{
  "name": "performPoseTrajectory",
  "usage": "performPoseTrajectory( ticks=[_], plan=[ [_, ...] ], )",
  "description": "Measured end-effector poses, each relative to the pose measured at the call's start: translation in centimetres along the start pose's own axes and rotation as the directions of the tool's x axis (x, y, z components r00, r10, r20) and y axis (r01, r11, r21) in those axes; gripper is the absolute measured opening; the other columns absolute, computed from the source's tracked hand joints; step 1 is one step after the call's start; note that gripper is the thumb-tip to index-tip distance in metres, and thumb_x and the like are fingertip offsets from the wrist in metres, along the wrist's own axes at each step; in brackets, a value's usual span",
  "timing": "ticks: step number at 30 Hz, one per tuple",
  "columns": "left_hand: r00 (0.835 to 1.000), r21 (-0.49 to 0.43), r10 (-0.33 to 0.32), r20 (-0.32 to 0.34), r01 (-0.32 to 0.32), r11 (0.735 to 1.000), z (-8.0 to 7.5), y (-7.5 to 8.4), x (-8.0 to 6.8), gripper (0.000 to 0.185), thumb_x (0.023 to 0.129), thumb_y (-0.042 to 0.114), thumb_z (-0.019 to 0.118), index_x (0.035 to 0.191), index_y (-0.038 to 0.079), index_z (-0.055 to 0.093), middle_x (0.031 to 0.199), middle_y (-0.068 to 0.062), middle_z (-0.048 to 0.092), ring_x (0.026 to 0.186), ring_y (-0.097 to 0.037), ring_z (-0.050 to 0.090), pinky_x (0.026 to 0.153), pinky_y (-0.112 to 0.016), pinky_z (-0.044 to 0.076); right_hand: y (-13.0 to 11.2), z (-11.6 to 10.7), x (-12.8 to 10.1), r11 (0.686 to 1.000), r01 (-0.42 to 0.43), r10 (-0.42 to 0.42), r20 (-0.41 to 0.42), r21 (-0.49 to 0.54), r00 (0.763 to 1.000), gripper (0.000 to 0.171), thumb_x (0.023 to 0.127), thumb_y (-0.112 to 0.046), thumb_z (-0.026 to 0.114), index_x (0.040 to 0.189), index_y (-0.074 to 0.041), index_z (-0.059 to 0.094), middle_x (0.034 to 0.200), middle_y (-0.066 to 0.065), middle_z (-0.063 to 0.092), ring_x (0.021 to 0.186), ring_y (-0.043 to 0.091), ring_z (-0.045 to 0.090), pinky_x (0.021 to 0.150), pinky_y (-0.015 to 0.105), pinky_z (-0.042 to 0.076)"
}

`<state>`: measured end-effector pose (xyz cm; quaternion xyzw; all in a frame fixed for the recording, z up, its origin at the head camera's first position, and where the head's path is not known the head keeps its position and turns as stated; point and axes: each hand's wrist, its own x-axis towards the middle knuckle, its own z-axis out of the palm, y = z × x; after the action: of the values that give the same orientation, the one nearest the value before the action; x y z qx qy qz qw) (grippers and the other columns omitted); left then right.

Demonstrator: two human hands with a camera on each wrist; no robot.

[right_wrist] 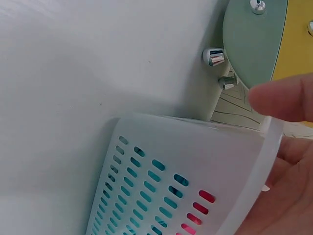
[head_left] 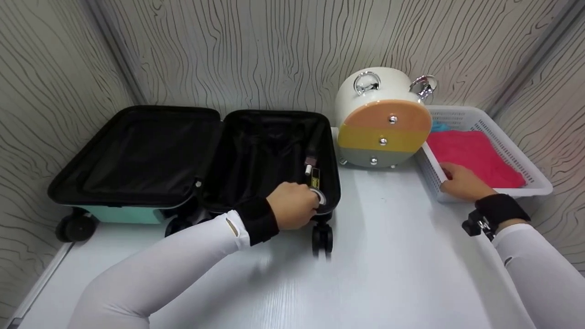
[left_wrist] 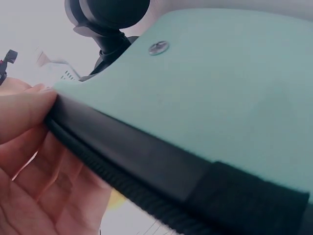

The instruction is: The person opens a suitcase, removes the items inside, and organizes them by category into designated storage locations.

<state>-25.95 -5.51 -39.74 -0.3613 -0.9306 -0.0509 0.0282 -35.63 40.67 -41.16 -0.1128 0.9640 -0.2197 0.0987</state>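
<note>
An open suitcase (head_left: 336,176) with a black lining and mint-green shell (left_wrist: 210,88) lies spread flat on the table. My left hand (head_left: 292,205) grips the front right corner of its right half, thumb on the outside and fingers over the rim. Just beyond my fingers, inside that corner, sit a round white-rimmed item (head_left: 321,197) and a few small items, one with a yellow label (head_left: 316,177). My right hand (head_left: 468,183) pinches the front left corner rim of a white plastic basket (right_wrist: 234,142). Inside the basket lies folded red cloth (head_left: 475,155), with blue cloth (head_left: 439,127) behind.
A round white cabinet (head_left: 372,84) with orange, yellow and grey-green drawers stands between suitcase and basket, near the back wall (head_left: 274,55). The suitcase's left half (head_left: 151,151) spreads to the left. Black wheels (head_left: 322,238) stick out toward the front of the table (head_left: 384,256).
</note>
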Motion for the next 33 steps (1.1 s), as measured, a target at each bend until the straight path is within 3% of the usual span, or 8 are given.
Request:
performPoseTrajectory(
  ticks=[5,10,13,15,17,24,29,33],
  plan=[
    [1.0,0.006,-0.009,0.003,0.009,1.0,0.2,0.1,0.0,0.013,0.102,0.024,0.076,0.1,0.016,0.085,0.095,-0.002,0.083,0.084,-0.021,0.077,0.078,-0.039,0.064,-1.8,-0.3,-0.5,0.999,-0.045,0.045,-0.043,-0.009,0.998,0.078,0.098,-0.016,0.068,0.159,0.017,0.031,0.146,0.043,0.05,0.131,0.059,0.049,0.109,0.075,0.045],
    [1.0,0.002,-0.013,-0.006,0.013,1.0,0.4,0.1,-0.2,0.013,0.103,0.024,0.075,0.1,0.016,0.086,0.094,-0.002,0.083,0.083,-0.021,0.077,0.078,-0.039,0.064,-6.5,0.1,-0.7,0.994,-0.026,0.057,-0.299,0.106,0.953,0.065,0.106,-0.023,0.068,0.155,0.011,0.043,0.151,0.038,0.05,0.138,0.058,0.048,0.113,0.072,0.045],
    [1.0,-0.022,-0.012,-0.025,0.012,1.0,0.4,-0.1,-0.4,0.016,0.104,0.025,0.074,0.098,0.015,0.085,0.093,-0.003,0.082,0.083,-0.022,0.077,0.076,-0.04,0.064,-9.6,0.3,-0.1,0.989,0.044,0.02,-0.426,0.142,0.904,0.053,0.105,-0.025,0.07,0.143,0.01,0.057,0.134,0.033,0.064,0.121,0.05,0.063,0.1,0.039,0.057],
    [1.0,-0.048,-0.013,-0.028,0.011,0.999,0.4,-0.2,-0.5,0.018,0.105,0.025,0.073,0.098,0.014,0.085,0.093,-0.005,0.082,0.083,-0.023,0.077,0.076,-0.04,0.063,-11.4,0.2,0.6,0.987,0.074,-0.002,-0.458,0.14,0.889,0.049,0.104,-0.025,0.073,0.136,0.01,0.061,0.124,0.032,0.069,0.112,0.045,0.068,0.087,0.018,0.051],
    [1.0,-0.076,-0.016,-0.02,0.015,0.997,0.3,-0.4,-0.6,0.019,0.105,0.025,0.073,0.098,0.013,0.085,0.093,-0.006,0.082,0.083,-0.024,0.076,0.076,-0.04,0.063,-12.6,0.0,1.3,0.985,0.082,-0.005,-0.455,0.149,0.89,0.047,0.103,-0.025,0.074,0.133,0.011,0.063,0.12,0.031,0.071,0.108,0.041,0.068,0.079,0.011,0.044],
    [0.999,-0.111,-0.037,-0.021,0.035,0.993,0.1,-1.5,-1.6,0.029,0.104,0.028,0.076,0.081,0.011,0.078,0.08,-0.006,0.078,0.069,-0.022,0.07,0.066,-0.04,0.058,-14.8,-0.4,4.2,0.986,0.042,0.039,-0.465,0.164,0.885,0.052,0.104,-0.034,0.074,0.128,0.012,0.066,0.121,0.033,0.072,0.112,0.041,0.068,0.091,0.039,0.05],
    [0.997,-0.057,-0.064,-0.052,0.061,0.997,0.3,-2.4,-2.8,0.053,0.105,0.039,0.073,0.061,0.015,0.055,0.058,-0.003,0.059,0.053,-0.02,0.055,0.054,-0.04,0.05,-14.8,-0.6,5.7,0.986,0.033,0.055,-0.511,0.162,0.858,0.047,0.104,-0.035,0.073,0.119,0.009,0.075,0.117,0.031,0.076,0.101,0.032,0.068,0.079,0.025,0.047],
    [0.995,-0.036,-0.081,-0.059,0.079,0.996,0.4,-2.7,-3.4,0.052,0.106,0.041,0.072,0.062,0.014,0.061,0.06,-0.004,0.062,0.055,-0.023,0.059,0.057,-0.043,0.054,-14.8,-0.6,6.9,0.987,0.034,0.058,-0.537,0.16,0.842,0.047,0.104,-0.035,0.071,0.114,0.01,0.078,0.111,0.028,0.078,0.089,0.02,0.062,0.071,0.018,0.042]
  ],
)
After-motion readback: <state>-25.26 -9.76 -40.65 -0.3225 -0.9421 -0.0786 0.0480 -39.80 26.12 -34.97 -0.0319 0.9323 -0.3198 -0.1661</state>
